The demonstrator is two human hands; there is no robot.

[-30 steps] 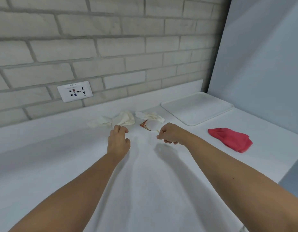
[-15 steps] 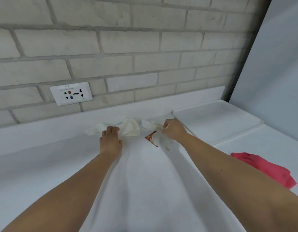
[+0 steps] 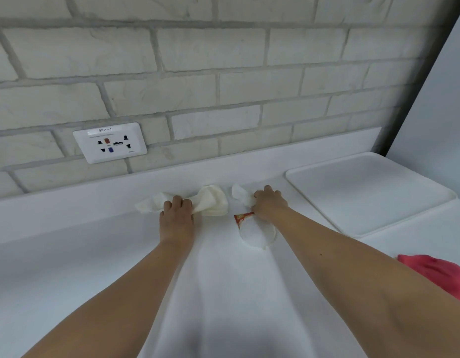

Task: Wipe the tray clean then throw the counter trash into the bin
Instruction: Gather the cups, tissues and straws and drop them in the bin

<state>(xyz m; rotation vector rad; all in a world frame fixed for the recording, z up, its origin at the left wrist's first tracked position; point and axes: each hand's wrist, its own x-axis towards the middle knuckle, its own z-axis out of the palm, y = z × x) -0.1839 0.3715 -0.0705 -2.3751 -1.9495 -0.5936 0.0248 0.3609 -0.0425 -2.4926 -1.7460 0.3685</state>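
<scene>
Now, tray [image 3: 378, 202]: white, shallow, rounded corners, flat on the worktop [image 3: 223, 306] at the right, bare.
Trash: crumpled cream tissue [image 3: 213, 202] under the left hand [image 3: 176, 215]; white wad [image 3: 240, 196] and round lid with red-printed wrapper [image 3: 254, 229] at the right hand [image 3: 268, 204].
Fingers: left curled over the tissue, right closed on the wad.
Cloth: red rag [image 3: 440, 273], soft, near right edge.
Wall: pale brick, socket plate [image 3: 110, 142].

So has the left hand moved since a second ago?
Yes. The left hand has gone forward, toward the brick wall, and now lies on the crumpled tissue it was short of before.
</scene>
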